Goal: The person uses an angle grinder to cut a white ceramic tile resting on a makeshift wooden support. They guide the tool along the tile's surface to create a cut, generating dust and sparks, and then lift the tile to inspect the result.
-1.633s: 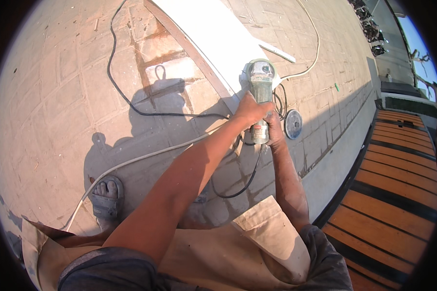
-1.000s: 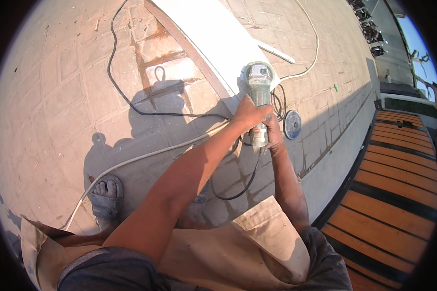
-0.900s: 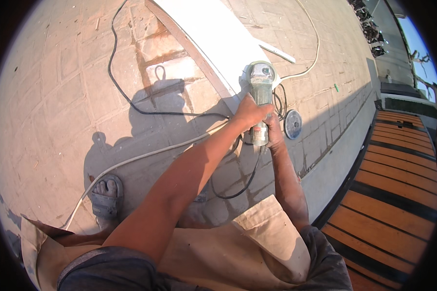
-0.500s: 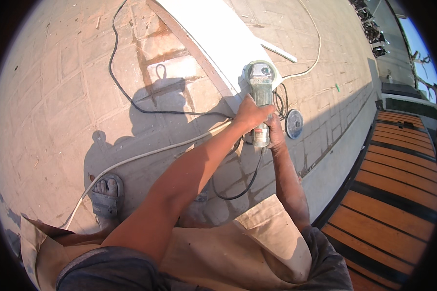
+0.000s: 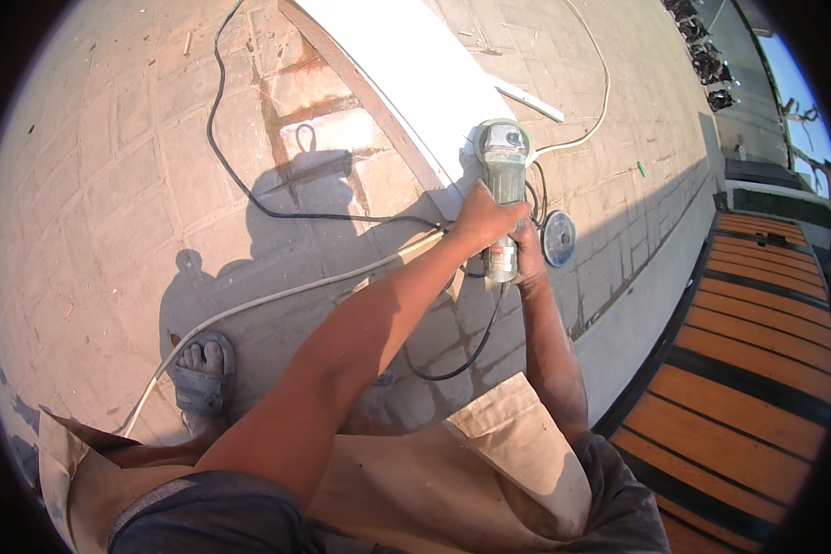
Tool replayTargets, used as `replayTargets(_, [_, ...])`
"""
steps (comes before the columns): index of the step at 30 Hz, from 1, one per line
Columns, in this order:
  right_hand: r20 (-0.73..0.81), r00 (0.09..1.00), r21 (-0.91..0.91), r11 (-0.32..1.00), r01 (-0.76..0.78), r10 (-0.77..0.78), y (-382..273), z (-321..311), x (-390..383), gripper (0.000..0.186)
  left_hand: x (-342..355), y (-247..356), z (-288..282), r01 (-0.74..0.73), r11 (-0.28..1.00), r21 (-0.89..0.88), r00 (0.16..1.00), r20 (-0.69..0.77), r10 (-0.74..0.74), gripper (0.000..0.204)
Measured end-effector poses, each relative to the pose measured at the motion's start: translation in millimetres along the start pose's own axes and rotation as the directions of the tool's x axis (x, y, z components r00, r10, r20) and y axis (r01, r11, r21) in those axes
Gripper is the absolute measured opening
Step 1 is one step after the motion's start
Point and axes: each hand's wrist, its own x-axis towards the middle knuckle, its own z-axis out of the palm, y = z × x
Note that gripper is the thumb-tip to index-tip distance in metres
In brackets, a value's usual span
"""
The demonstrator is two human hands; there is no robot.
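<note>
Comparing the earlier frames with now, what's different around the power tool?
The grinder has shifted slightly right, the left hand and right hand moving with it. Nothing was grasped or released. The white slab and round grey disc stayed put.

No text or numbers can be read. One red and white label [image 5: 502, 258] is noted on the grinder [image 5: 505, 185]; its print is too small to make out.
</note>
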Motion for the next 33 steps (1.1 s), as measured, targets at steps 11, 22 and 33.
replayTargets(11, [0.06,0.997,-0.001,0.999,-0.038,0.038,0,6,7,0.038,20,-21,-4,-0.01,0.997,0.078,0.991,-0.133,0.021,0.054])
replayTargets(22, [0.037,0.999,-0.011,1.0,-0.003,0.004,8,-11,11,0.045,9,-5,1,0.025,0.999,0.045,0.996,-0.088,-0.021,0.061])
replayTargets(33, [0.091,0.994,0.057,0.996,-0.064,0.059,9,-5,14,0.042,-10,19,-10,0.094,0.994,0.051,0.989,-0.123,-0.087,0.058])
